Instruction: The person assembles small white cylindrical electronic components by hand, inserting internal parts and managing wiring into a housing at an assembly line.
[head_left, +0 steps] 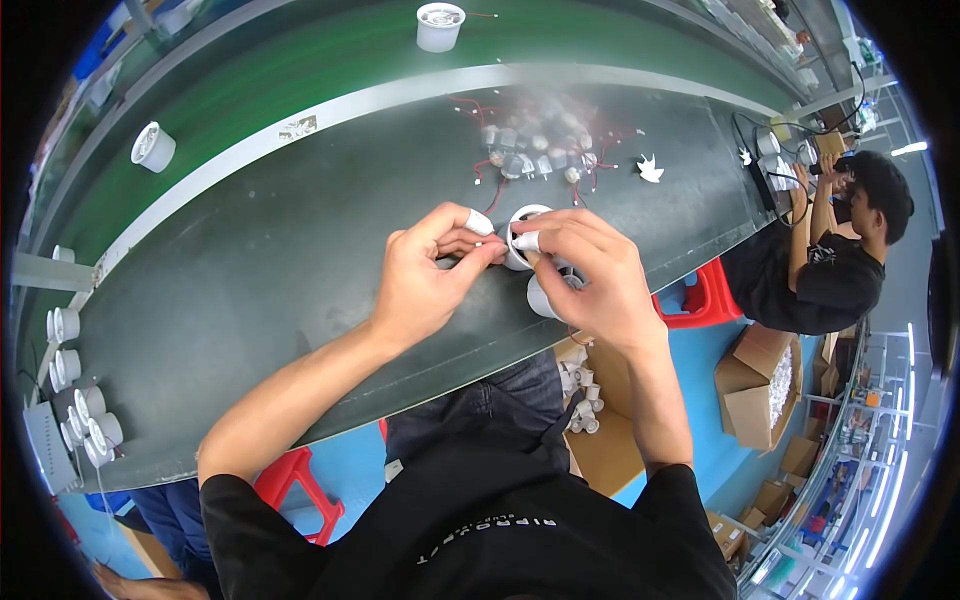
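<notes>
In front of me, near the table's close edge, my right hand point(598, 268) is closed on the rim of a round white plastic housing point(517, 262) with a dark inside. A second white housing point(540, 299) is just below it, partly hidden by that hand. My left hand point(428, 275) pinches thumb and fingers together at the left side of the first housing; a tiny white tip shows there, too small to name. White covers wrap a finger on each hand. Beyond the hands lies a heap of small clear and white parts with red wires point(540, 150).
A white star-shaped piece point(650, 168) lies right of the heap. White housings point(440, 28) stand on the green conveyor, and several more point(95, 425) at the far left. A co-worker point(830, 240) works at right, near a red stool point(705, 298). An open carton point(610, 410) holds white parts below.
</notes>
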Demonstrator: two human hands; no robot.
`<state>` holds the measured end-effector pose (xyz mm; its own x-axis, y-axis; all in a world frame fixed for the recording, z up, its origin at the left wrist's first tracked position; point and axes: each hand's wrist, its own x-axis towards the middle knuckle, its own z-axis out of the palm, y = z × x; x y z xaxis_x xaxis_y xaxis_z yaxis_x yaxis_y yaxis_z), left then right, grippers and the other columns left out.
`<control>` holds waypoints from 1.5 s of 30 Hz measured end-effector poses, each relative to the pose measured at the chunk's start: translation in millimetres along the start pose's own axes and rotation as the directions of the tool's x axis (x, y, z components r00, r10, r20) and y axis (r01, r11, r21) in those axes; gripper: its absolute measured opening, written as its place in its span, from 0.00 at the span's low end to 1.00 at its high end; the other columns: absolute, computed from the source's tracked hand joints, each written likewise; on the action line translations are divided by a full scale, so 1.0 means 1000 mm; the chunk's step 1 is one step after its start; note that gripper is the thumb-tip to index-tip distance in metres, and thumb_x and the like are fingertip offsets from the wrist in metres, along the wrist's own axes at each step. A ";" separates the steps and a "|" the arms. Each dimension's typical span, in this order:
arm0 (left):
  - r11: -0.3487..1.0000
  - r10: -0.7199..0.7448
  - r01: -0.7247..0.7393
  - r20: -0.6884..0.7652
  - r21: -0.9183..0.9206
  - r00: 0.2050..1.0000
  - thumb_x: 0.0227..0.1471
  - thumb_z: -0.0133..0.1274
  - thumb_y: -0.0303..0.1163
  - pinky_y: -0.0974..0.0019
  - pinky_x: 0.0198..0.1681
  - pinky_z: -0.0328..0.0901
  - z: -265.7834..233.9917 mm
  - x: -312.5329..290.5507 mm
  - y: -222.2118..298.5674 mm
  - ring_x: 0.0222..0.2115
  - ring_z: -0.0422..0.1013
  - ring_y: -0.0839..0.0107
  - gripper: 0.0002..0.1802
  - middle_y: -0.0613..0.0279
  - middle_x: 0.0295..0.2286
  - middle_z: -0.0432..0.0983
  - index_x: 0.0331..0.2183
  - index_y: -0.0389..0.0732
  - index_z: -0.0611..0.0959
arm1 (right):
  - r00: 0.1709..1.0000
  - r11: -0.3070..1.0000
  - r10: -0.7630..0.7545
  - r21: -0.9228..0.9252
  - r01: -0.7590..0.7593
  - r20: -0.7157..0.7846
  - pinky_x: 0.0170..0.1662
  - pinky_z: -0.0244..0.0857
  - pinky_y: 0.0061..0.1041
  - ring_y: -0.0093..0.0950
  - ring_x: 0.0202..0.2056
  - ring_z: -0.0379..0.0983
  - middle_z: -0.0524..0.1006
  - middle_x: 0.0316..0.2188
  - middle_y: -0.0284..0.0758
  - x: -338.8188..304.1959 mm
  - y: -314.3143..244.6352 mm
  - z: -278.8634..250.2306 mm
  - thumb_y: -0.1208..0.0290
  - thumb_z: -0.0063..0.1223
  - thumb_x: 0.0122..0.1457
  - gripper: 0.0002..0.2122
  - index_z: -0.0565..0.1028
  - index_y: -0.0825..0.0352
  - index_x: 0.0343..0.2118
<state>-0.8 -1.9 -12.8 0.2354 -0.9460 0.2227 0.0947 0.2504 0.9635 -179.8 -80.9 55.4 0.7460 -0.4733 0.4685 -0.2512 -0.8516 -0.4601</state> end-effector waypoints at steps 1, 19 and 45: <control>1.000 0.003 -0.003 0.000 0.003 1.000 0.54 0.59 0.17 0.71 0.38 0.74 0.000 0.000 0.000 0.33 0.82 0.72 0.07 0.56 0.30 0.84 0.37 0.31 0.78 | 1.000 1.000 -0.001 0.000 0.001 0.001 0.40 0.73 0.31 0.37 0.40 0.79 0.82 0.34 0.37 0.000 0.001 0.000 0.84 0.60 0.47 0.09 0.77 0.69 0.33; 0.949 0.110 -0.164 0.203 0.269 0.973 0.41 0.72 0.28 0.56 0.48 0.73 0.003 0.001 0.010 0.46 0.78 0.49 0.45 0.48 0.46 0.80 0.57 0.41 0.63 | 0.796 0.796 0.605 0.040 -0.603 -0.027 0.29 0.62 0.24 0.24 0.23 0.66 0.78 0.28 0.34 0.005 -0.023 0.003 0.78 0.62 0.46 0.12 0.73 0.69 0.34; 0.955 0.024 -0.085 0.212 0.284 0.977 0.38 0.75 0.30 0.60 0.53 0.69 0.002 -0.001 0.009 0.49 0.77 0.58 0.49 0.52 0.47 0.80 0.57 0.40 0.63 | 0.832 0.802 0.417 0.578 -0.148 -0.366 0.29 0.59 0.13 0.12 0.26 0.64 0.81 0.33 0.35 0.006 -0.031 -0.012 0.86 0.65 0.52 0.18 0.64 0.62 0.33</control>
<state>-2.2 0.9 -4.0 0.0276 -0.9618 0.2722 -0.2042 0.2611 0.9435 -175.1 -59.6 81.6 0.2905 -0.8313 0.4739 0.0450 -0.4828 -0.8746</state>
